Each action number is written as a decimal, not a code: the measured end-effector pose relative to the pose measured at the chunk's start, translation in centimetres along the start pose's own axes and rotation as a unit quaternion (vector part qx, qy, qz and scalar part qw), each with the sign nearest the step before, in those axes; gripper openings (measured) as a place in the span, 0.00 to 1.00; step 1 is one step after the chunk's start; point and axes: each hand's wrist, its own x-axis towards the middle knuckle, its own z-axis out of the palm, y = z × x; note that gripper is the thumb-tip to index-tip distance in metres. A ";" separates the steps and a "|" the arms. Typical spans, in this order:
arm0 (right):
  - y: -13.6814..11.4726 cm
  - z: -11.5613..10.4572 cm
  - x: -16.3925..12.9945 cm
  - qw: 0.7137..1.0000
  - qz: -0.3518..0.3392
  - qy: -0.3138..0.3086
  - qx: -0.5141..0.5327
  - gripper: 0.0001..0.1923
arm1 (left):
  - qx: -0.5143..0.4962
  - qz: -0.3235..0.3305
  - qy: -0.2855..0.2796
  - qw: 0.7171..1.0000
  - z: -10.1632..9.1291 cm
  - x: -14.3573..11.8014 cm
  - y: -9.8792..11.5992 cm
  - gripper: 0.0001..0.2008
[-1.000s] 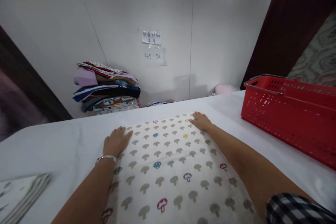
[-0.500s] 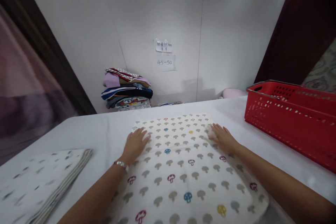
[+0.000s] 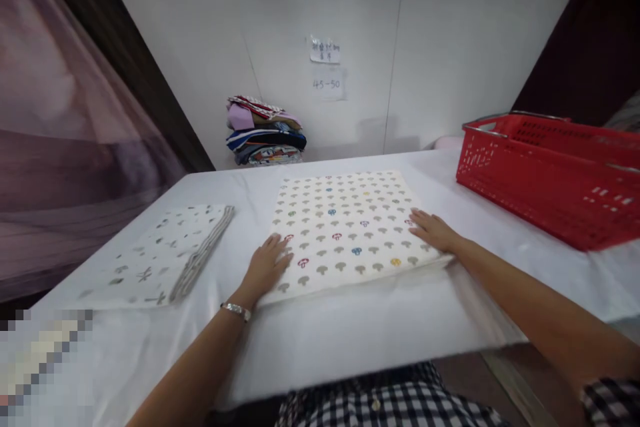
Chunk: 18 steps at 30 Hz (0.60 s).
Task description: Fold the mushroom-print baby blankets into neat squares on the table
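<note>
Pale wall (image 3: 280,0) across the top of the frame. White-covered table (image 3: 320,333) through the middle and lower part, with front edge slanting up from lower centre toward lower right. At right, red basket (image 3: 530,180), set well apart from the work, with a wide band of white cover showing between. At centre, mushroom-print cloth (image 3: 345,203), lying flat and squared: far edge just short of the table's back edge, near edge slanting up to the right, with white cover showing in front. At left, folded dragonfly-print cloth (image 3: 155,253), thick layered edge facing the centre; a narrower lane of white between both cloths. Behind the table, left of centre, stack of folded fabrics (image 3: 265,133). At lower centre, left hand (image 3: 267,268), laid on the mushroom-print cloth's left edge, fingers slightly apart. Right of centre, right hand (image 3: 434,230), resting on the right edge, fingers extended, not clamped; cannot tell exactly how far apart. On the left wrist, bracelet (image 3: 237,310).
</note>
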 end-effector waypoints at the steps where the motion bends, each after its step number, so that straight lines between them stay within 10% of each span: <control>1: 0.2 -0.1 -0.7 1.000 0.011 0.014 0.023 0.27 | -0.014 -0.001 0.016 1.000 0.1 -0.8 0.0 0.22; 8: -2.0 -0.4 -7.2 0.961 -0.001 0.177 0.214 0.21 | -0.074 0.070 0.137 0.985 -0.4 -5.2 3.6 0.19; 18: -8.1 2.5 -11.0 0.940 -0.267 0.196 0.078 0.11 | -0.024 0.281 0.051 0.958 1.8 -5.9 13.0 0.14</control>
